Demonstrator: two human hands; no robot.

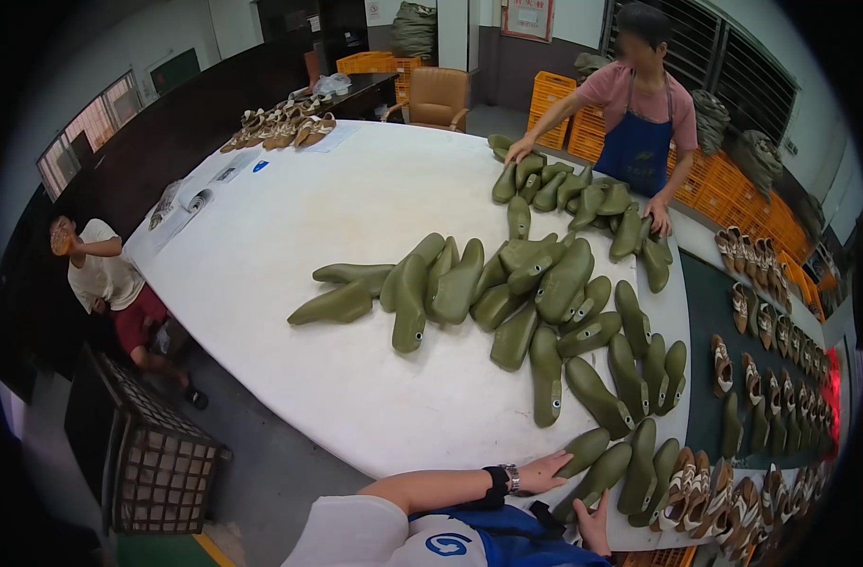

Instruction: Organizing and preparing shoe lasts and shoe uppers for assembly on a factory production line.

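Observation:
Green shoe lasts lie loose across the white table. At the near right edge, my left hand (543, 472), with a watch on its wrist, closes its fingers on the end of one shoe last (585, 451). Just right of it, my right hand (594, 526) has thumb and fingers apart, against the lower end of a second shoe last (605, 470); part of that end is hidden. Beside both hands lie another shoe last (639, 468) and one more shoe last (666, 472), side by side.
Many lasts (564, 279) cover the table (356, 397). Across it, a person in a blue apron (637, 151) handles more lasts (592, 201). Sandals (701, 491) stand in rows at right, others (285, 128) at the far left. A seated person (110, 265) and a crate (167, 477) are left.

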